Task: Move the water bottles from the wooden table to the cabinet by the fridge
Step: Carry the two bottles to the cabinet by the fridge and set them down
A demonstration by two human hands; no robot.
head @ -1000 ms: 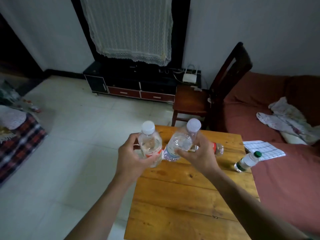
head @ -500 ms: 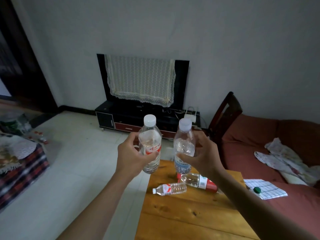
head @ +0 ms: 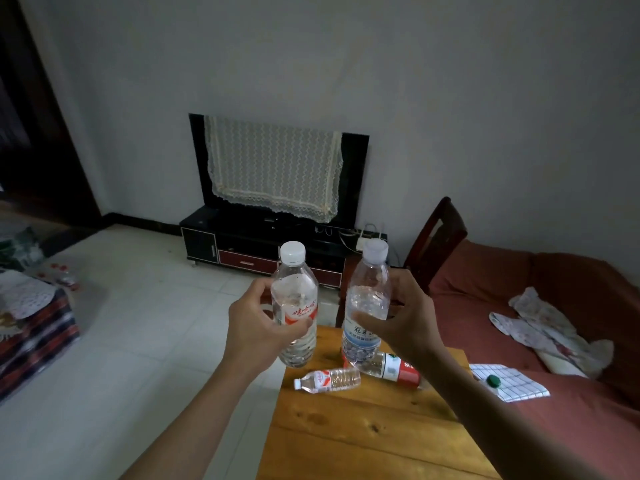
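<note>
Bottles [head: 327, 379] lie on the wooden table [head: 363, 434] beside a red sofa [head: 519, 289], each hand's grip clasping another.

The bottle in my left hand [head: 258, 327] is clear, glossy plastic [head: 296, 306] with a red-and-white film label; the one in my right hand [head: 403, 327] is the same ribbed plastic [head: 367, 306], blue-labelled. Below them the wooden table [head: 363, 431] is knotty orange pine, faintly sheened. Right of the table, the sofa cover [head: 571, 427] is matt rust cloth. Left of it, the floor tiles [head: 145, 327] look smooth and glossy.
</note>
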